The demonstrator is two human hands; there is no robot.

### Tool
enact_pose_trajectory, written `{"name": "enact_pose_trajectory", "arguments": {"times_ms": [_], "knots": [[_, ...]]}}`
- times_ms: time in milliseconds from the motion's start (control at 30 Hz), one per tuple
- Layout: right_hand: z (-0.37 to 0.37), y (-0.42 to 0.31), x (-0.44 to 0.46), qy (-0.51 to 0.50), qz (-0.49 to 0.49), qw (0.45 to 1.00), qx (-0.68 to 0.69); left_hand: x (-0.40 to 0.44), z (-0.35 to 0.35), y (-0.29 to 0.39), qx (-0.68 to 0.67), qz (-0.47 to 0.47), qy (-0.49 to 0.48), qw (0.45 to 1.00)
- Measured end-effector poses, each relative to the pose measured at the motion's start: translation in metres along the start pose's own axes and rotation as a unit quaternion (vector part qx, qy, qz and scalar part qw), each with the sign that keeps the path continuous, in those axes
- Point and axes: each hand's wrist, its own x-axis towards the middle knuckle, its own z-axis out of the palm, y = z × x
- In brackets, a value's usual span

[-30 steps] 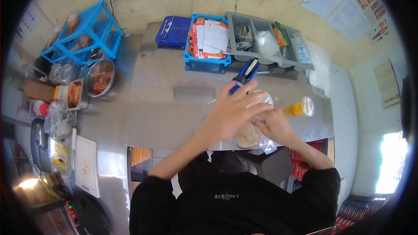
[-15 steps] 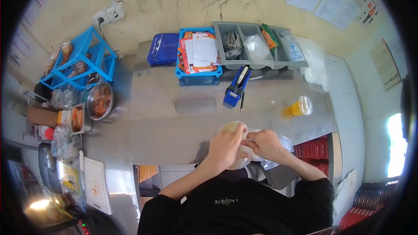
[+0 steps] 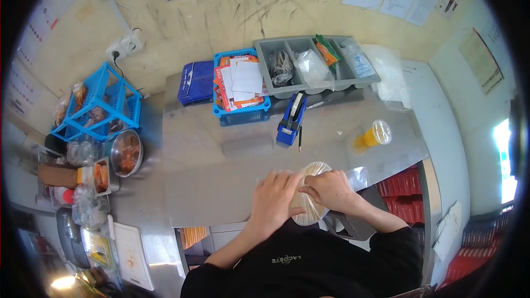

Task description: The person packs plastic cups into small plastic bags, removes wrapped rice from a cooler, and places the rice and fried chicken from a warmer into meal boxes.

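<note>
A round, pale container (image 3: 309,216) tightly wrapped in clear plastic bag film is at the table's front edge, the film drawn into pleats that run towards my right hand (image 3: 333,191). That hand is closed over the wrapped top, pinching the gathered plastic bag. My left hand (image 3: 272,201) is open at the container's left side, fingers extended and thumb apart, the thumb close to the film. Whether it touches the container I cannot tell. What is inside the wrapping cannot be made out.
A blue tape dispenser (image 3: 290,120) and a dark pen (image 3: 300,139) lie ahead. A lidded cup of orange drink (image 3: 377,135) stands right. Behind are a blue basket (image 3: 243,115) of leaflets and a grey divided tray (image 3: 298,89). A white cutting board (image 3: 131,254) lies left.
My left hand has come off the bag and opened. The loose plastic is now pulled tight in pleats over the container, with my right hand gripping the gather. The camera view has shifted slightly.
</note>
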Motion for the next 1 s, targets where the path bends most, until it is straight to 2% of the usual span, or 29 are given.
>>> {"name": "enact_pose_trajectory", "arguments": {"times_ms": [33,67,100,167,200,267,300,333,367,400,433,467,500,533,600,733,800,867,900,933,967,1000], "knots": [[-0.003,0.001,0.002,-0.005,-0.002,1.000,0.002,0.021,0.000,-0.002,0.042,0.180,0.112,0.976],[-0.006,0.004,0.005,0.027,-0.012,1.000,-0.004,0.036,0.005,-0.005,0.083,0.353,0.221,0.906],[-0.010,0.006,0.008,0.062,-0.023,0.998,-0.012,0.044,0.016,-0.008,0.082,0.352,0.224,0.905],[-0.005,0.014,0.013,0.083,-0.007,0.996,-0.020,0.056,0.036,-0.008,0.042,0.279,0.235,0.930],[0.003,0.018,0.013,0.095,0.012,0.995,-0.020,0.051,0.049,-0.003,0.043,0.281,0.237,0.929],[0.014,0.025,0.015,0.122,0.015,0.992,0.019,0.042,0.069,0.003,0.082,0.065,0.289,0.952],[0.017,0.025,0.016,0.109,0.018,0.993,0.033,0.039,0.056,0.009,0.088,0.069,0.291,0.950],[0.019,0.026,0.015,0.091,0.023,0.994,0.049,0.028,0.042,0.014,0.020,-0.015,0.188,0.982],[0.021,0.029,0.015,0.065,0.033,0.996,0.055,0.023,0.033,0.017,-0.049,-0.102,0.079,0.990],[0.021,0.030,0.015,0.064,0.035,0.996,0.058,0.029,0.034,0.014,-0.047,-0.103,0.075,0.991],[0.019,0.031,0.015,0.094,0.006,0.994,0.048,0.040,0.038,0.008,-0.005,0.053,0.180,0.982],[0.018,0.035,0.015,0.123,-0.024,0.991,0.037,0.051,0.044,0.003,0.037,0.208,0.278,0.937],[0.022,0.045,0.018,0.117,-0.032,0.993,0.012,0.061,0.057,0.004,-0.042,0.178,0.225,0.957],[0.021,0.048,0.017,0.113,-0.032,0.993,0.012,0.061,0.068,0.005,-0.045,0.176,0.223,0.958],[0.020,0.052,0.018,0.051,0.066,0.991,0.109,0.065,0.080,0.014,0.003,0.093,0.299,0.950],[0.027,0.067,0.024,0.020,0.056,0.979,0.197,0.071,0.105,0.011,-0.050,0.069,0.327,0.941],[0.025,0.081,0.030,-0.005,0.052,0.975,0.216,0.073,0.106,0.020,-0.090,0.015,0.356,0.930],[0.007,0.102,0.039,-0.124,-0.047,0.951,0.279,0.075,0.108,0.027,-0.069,0.013,0.369,0.927],[0.005,0.125,0.049,-0.097,-0.113,0.909,0.389,0.075,0.107,0.029,-0.053,0.013,0.383,0.922],[-0.009,0.153,0.065,-0.023,-0.147,0.910,0.386,0.075,0.106,0.030,-0.049,0.010,0.379,0.924],[-0.014,0.188,0.086,0.100,-0.100,0.944,0.297,0.076,0.104,0.031,-0.069,-0.009,0.363,0.929],[-0.028,0.223,0.107,0.156,0.021,0.962,0.223,0.075,0.103,0.033,-0.092,-0.030,0.347,0.933]]}}
